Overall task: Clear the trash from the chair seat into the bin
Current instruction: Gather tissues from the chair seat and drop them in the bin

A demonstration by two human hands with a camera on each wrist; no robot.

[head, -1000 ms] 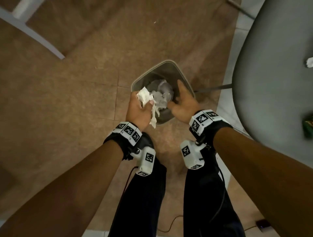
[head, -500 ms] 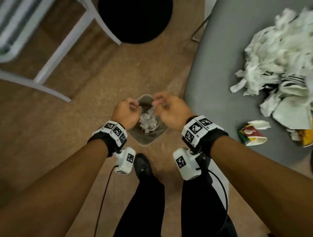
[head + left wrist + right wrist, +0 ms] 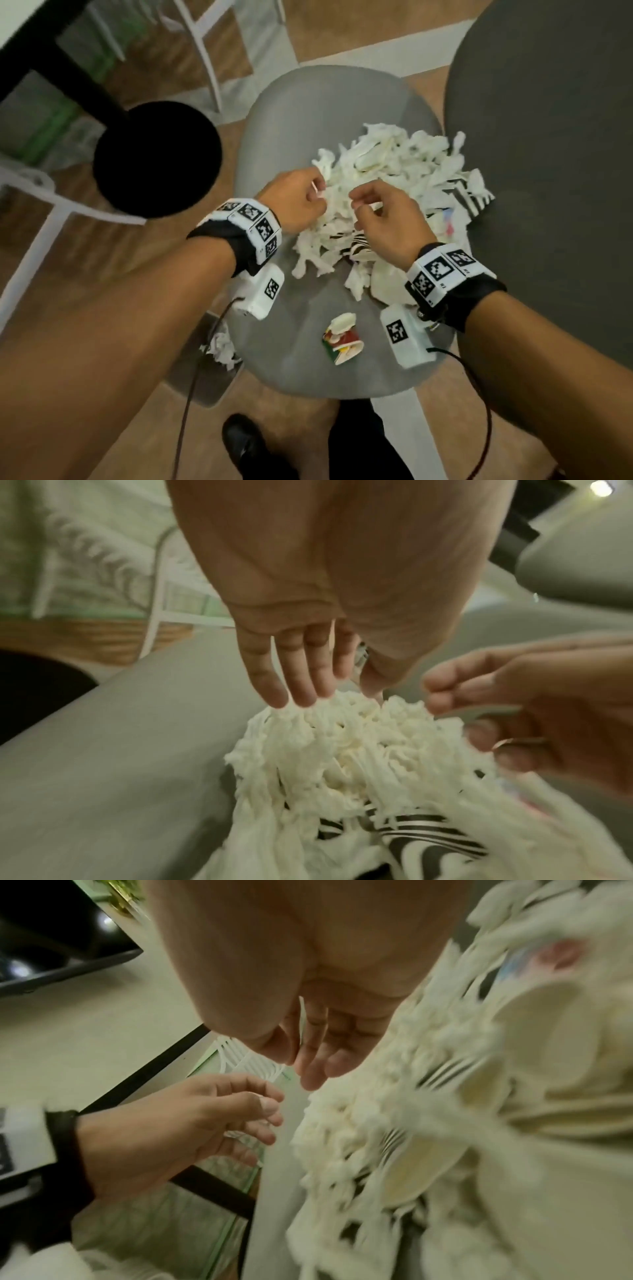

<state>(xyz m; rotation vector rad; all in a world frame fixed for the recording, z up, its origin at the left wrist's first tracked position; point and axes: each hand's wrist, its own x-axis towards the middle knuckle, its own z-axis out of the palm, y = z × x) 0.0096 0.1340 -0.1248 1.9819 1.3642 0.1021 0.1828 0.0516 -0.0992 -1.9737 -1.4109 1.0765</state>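
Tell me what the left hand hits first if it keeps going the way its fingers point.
Most likely the pile of shredded white paper: the left hand points its straight fingers down at the pile's near edge on the grey chair seat, apparently touching it already.

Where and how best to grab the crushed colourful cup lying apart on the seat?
The crushed cup lies flattened on its side on the chair seat, clear of the tissue pile. Probably best: come from above and pinch across its flattened body; nothing crowds it. The right hand looks nearer.
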